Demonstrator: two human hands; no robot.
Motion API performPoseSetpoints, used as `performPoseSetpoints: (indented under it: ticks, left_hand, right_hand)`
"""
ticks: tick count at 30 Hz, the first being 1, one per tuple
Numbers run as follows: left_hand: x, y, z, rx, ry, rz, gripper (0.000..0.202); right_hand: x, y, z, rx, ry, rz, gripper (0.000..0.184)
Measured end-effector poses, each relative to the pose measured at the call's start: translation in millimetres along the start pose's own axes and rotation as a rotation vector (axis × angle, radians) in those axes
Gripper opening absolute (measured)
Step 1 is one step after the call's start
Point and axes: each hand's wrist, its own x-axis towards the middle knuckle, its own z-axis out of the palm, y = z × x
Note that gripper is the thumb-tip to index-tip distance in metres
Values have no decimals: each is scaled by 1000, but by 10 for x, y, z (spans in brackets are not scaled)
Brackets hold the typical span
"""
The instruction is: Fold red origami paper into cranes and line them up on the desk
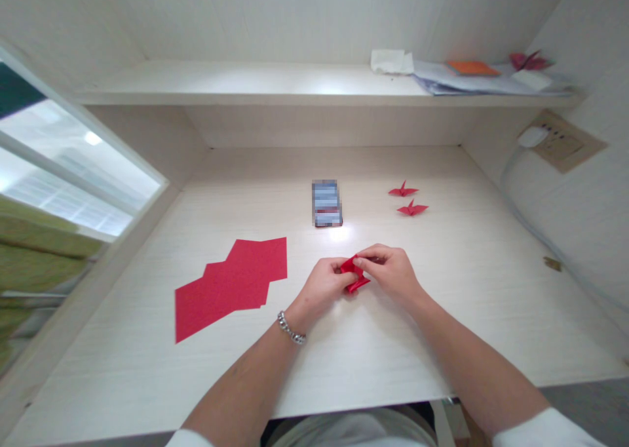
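Observation:
A partly folded piece of red origami paper point(354, 283) is held between both hands, just above the front middle of the desk. My left hand point(325, 282) grips it from the left, thumb across its face. My right hand point(388, 267) pinches its upper right edge between thumb and fingers. Parts of the folds are hidden behind the fingers. Several flat red paper sheets point(240, 276) lie overlapping to the left of my hands. Two finished red paper cranes, a farther one point(403, 190) and a nearer one point(412, 208), rest beyond my right hand.
A phone point(327, 203) lies on the pale desk point(221, 381) beyond my hands. Above runs a shelf point(236, 80) bearing papers point(442, 83), an orange packet point(472, 68) and a dark red folded paper piece point(531, 61). A cable point(521, 217) hangs from a wall socket point(563, 142) at right.

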Motion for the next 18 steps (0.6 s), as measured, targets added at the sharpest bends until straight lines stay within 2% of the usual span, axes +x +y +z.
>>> performPoseSetpoints:
  ticks: [18]
  left_hand:
    - [-23,54,29,-21,-12,-41,11]
  right_hand:
    - [-5,21,30,104,65,-15,14]
